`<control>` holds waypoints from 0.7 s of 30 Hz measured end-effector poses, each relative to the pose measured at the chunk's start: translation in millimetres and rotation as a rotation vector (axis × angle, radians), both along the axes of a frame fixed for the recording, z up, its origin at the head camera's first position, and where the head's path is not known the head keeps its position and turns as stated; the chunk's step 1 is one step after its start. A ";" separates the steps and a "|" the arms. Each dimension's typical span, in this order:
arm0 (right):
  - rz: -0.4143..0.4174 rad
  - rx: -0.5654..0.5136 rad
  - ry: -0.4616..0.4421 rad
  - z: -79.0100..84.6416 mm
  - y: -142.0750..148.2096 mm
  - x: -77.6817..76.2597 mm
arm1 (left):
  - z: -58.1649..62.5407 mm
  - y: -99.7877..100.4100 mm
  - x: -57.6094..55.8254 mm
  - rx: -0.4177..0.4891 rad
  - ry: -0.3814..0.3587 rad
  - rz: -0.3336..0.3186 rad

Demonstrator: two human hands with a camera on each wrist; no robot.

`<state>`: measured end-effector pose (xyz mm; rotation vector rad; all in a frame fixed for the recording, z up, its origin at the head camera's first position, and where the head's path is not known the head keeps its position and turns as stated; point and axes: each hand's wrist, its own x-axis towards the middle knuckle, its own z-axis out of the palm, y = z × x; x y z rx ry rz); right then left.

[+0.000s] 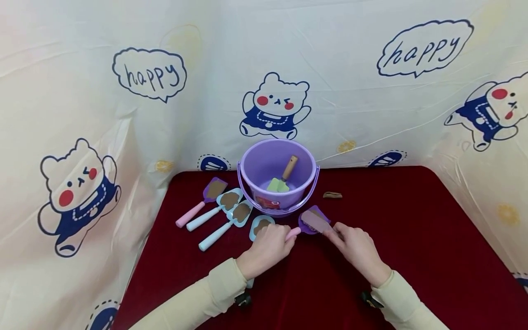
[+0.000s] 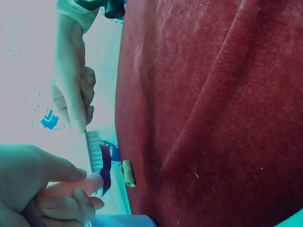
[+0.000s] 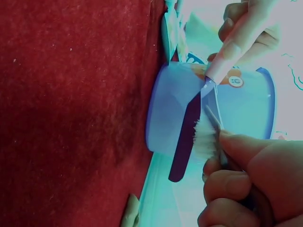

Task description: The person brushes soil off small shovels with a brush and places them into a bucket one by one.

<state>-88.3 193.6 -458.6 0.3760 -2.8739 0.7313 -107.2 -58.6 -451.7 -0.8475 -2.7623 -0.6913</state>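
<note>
My left hand point(image 1: 267, 250) grips the pink handle point(image 1: 293, 233) of a toy shovel with a purple blade point(image 3: 183, 146). A brush point(image 1: 315, 222) with pale bristles point(image 3: 206, 139) is held by its handle in my right hand point(image 1: 360, 250). The bristles lie against the blade's face, both in front of the bucket. Beneath and beside my left hand is a light blue shovel point(image 1: 261, 223) with a brown patch on its blade; my hand and forearm hide most of its handle.
A purple bucket point(image 1: 284, 201) holds a green trowel with a wooden handle point(image 1: 290, 167). Left of it lie two light blue shovels point(image 1: 214, 237) point(image 1: 204, 219) and a purple one with a pink handle point(image 1: 190, 214). A small brown folded piece point(image 1: 332, 195) lies at right on the dark red cloth point(image 1: 416, 229).
</note>
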 end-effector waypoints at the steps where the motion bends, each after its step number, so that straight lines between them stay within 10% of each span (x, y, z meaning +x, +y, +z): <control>1: -0.002 -0.004 0.008 0.0 -0.8 0.1 | 0.5 -0.3 -0.4 -0.002 0.007 0.003; 21: -0.020 -0.007 0.046 -4.7 -4.5 -3.7 | -3.4 -2.1 -0.5 -0.001 0.038 0.002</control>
